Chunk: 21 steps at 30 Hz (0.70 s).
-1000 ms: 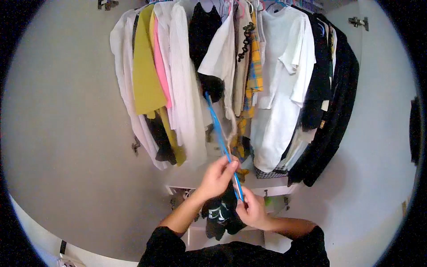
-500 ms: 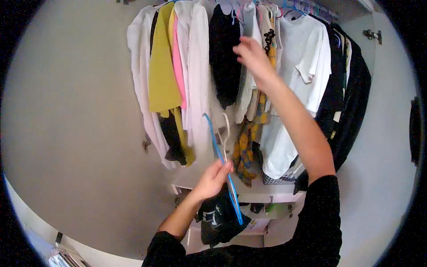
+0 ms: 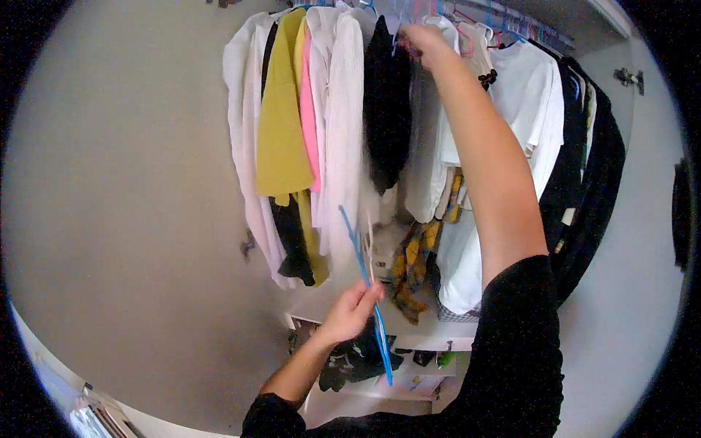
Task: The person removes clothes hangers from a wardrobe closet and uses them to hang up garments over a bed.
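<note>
In the lower middle, my left hand [image 3: 353, 312] is closed around a blue clothes hanger [image 3: 382, 343] and a pale hanger [image 3: 370, 248], held together with their hooks pointing up. My right hand [image 3: 427, 45] is raised to the hangers just under the rail, beside a black garment [image 3: 388, 102] that hangs there. Its fingers are blurred, so I cannot see whether they grip a hanger. Right of it hang a white garment [image 3: 432, 171] and a white T-shirt [image 3: 529, 87], partly hidden by my right forearm.
Left along the rail [image 3: 504, 18] hang a mustard garment [image 3: 286, 139], a pink one [image 3: 309, 109] and white ones. Dark jackets [image 3: 602, 168] hang at the right. A yellow patterned cloth [image 3: 414, 266] dangles low. Below is a shelf [image 3: 416, 336] with dark items [image 3: 358, 365].
My right hand has risen from beside the black garment to hanger height. My left hand still holds the hangers, slightly lower in view. The clothes appear shifted right and down as the view moved.
</note>
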Motion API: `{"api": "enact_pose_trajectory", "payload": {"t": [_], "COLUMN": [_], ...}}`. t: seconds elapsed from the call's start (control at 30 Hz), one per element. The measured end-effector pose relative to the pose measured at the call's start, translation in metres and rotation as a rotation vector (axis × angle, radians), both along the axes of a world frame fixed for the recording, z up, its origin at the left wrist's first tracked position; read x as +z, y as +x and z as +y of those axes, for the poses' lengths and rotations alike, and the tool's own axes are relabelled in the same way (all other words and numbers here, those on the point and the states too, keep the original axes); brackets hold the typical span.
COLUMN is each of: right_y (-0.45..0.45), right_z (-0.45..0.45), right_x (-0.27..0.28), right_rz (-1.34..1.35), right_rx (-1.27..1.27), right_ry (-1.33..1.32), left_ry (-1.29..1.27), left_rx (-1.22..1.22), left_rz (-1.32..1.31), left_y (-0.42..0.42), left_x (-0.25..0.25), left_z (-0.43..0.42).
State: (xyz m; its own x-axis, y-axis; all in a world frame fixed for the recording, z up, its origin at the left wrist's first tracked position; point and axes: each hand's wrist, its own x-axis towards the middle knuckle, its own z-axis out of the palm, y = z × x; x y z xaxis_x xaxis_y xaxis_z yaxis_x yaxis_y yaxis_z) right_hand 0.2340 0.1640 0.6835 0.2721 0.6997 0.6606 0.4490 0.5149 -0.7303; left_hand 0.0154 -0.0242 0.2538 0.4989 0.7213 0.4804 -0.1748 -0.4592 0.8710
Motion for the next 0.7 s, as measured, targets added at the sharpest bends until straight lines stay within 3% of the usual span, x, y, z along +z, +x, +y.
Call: {"api": "enact_pose_trajectory", "payload": {"t": [0.2, 0.3, 0.4, 0.5, 0.6, 0.7], "right_y": [-0.005, -0.006, 0.007, 0.022, 0.004, -0.013], "right_z": [0.014, 0.017, 0.044, 0.044, 0.001, -0.056], "right_x": [-0.004, -0.009, -0.005, 0.007, -0.004, -0.038], "right_rz": [0.126, -0.049, 0.110, -0.220, -0.014, -0.150], "right_rx": [-0.011, -0.170, -0.012, -0.218, -0.047, 0.038], "right_ry": [0.014, 0.020, 0.169, 0.385, 0.346, 0.299], "left_ry": [-0.116, -0.127, -0.111, -0.054, -0.097, -0.133], "left_rx": [-0.041, -0.034, -0.035, -0.012, -0.029, -0.048], "left_rz": [0.046, 0.042, 0.011, -0.014, 0.006, 0.004], "left_y": [-0.004, -0.003, 0.000, 0.007, 0.006, 0.008], "left_x": [0.002, 0.003, 0.000, -0.014, -0.007, 0.000], "left_z": [0.004, 0.004, 0.003, 0.013, 0.006, 0.005]}}
